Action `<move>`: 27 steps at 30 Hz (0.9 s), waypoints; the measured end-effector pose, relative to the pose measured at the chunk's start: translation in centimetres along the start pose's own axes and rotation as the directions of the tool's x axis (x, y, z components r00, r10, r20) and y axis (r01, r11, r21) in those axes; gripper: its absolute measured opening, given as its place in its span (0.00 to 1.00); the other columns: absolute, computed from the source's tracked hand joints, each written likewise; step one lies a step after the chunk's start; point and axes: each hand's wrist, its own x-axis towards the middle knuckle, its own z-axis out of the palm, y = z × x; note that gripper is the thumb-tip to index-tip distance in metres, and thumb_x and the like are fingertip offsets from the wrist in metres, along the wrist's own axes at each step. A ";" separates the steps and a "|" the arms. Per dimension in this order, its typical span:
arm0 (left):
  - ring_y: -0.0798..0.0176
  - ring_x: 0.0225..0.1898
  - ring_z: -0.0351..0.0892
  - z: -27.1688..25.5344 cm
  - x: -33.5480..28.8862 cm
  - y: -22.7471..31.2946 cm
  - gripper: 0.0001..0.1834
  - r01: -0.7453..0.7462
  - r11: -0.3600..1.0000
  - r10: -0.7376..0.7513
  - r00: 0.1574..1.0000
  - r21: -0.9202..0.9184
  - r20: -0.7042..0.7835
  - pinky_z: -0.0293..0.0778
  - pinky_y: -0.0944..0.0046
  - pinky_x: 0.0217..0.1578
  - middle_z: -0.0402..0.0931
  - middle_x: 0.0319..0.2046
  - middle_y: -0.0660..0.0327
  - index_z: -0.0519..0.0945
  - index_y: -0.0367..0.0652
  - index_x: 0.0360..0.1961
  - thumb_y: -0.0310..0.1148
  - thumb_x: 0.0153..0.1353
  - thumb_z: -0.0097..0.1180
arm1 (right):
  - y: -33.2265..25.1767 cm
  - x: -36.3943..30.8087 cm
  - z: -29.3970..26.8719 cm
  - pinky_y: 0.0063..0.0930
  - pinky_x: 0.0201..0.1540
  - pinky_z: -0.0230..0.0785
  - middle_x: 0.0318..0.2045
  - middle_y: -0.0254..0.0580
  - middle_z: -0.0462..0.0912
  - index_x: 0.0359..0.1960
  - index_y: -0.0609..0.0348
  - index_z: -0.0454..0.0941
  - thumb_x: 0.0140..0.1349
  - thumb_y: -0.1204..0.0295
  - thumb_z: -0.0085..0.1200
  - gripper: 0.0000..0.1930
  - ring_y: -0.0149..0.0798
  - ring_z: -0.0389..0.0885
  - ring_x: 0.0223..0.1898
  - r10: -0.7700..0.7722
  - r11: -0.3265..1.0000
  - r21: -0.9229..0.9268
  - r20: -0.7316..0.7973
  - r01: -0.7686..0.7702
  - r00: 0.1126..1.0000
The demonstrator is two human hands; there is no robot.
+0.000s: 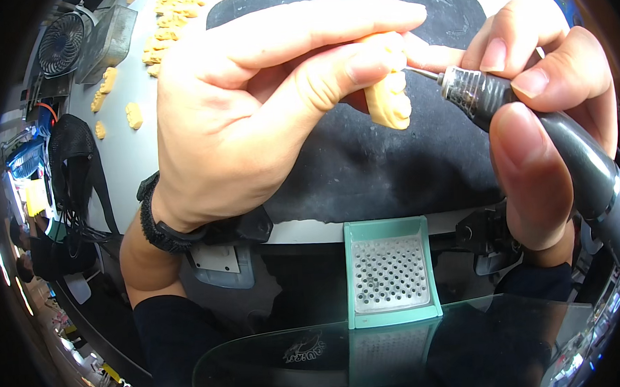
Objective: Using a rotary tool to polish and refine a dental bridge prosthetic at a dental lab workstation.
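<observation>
The left grip (251,116) pinches a tan tooth model (390,105), left of the right grip (561,79), which clasps a black handpiece (576,144); below both, pale lettering (305,348) marks a transparent shield (252,376).

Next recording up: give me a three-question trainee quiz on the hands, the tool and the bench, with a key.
1. What does the left hand hold?
a) a metal fan
b) a yellow dental model
c) a brush

2. True or false: the bur of the black handpiece in the right hand points toward the person's right.

3. Fill in: the perforated panel has a ___ frame.

Key: 1. b; 2. False, it points left, toward the model; 3. green.
</observation>
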 end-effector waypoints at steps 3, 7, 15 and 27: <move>0.64 0.48 0.84 0.2 0.6 0.2 0.16 -0.002 0.998 0.001 1.000 -0.070 -0.009 0.79 0.66 0.51 0.83 0.50 0.50 0.80 0.29 0.54 0.28 0.69 0.59 | 0.1 -0.1 0.2 0.35 0.49 0.76 0.42 0.43 0.73 0.44 0.46 0.74 0.64 0.68 0.62 0.10 0.34 0.75 0.38 0.002 1.000 0.000 -0.006 -0.002 1.000; 0.64 0.45 0.84 0.6 0.0 1.9 0.17 0.140 0.990 -0.138 0.989 0.030 -0.053 0.80 0.67 0.49 0.83 0.49 0.50 0.80 0.28 0.54 0.28 0.68 0.60 | 0.2 -0.2 0.2 0.35 0.49 0.76 0.42 0.43 0.73 0.44 0.46 0.74 0.63 0.68 0.62 0.10 0.34 0.75 0.38 0.001 1.000 0.001 -0.005 -0.001 1.000; 0.64 0.44 0.84 1.0 0.3 0.7 0.17 0.015 1.000 -0.017 0.996 -0.020 -0.082 0.79 0.67 0.49 0.84 0.49 0.49 0.80 0.28 0.53 0.28 0.67 0.61 | 0.3 -0.3 0.1 0.34 0.48 0.75 0.42 0.43 0.73 0.44 0.46 0.74 0.63 0.68 0.62 0.11 0.34 0.75 0.38 -0.001 1.000 -0.002 -0.010 0.001 1.000; 0.63 0.44 0.85 1.1 -0.7 0.0 0.17 0.107 0.979 -0.139 0.972 -0.175 -0.188 0.80 0.65 0.49 0.83 0.50 0.48 0.80 0.27 0.53 0.28 0.67 0.61 | 0.5 -0.2 0.2 0.33 0.47 0.75 0.42 0.43 0.73 0.44 0.46 0.75 0.63 0.68 0.62 0.11 0.34 0.76 0.38 -0.002 1.000 -0.002 -0.010 0.002 1.000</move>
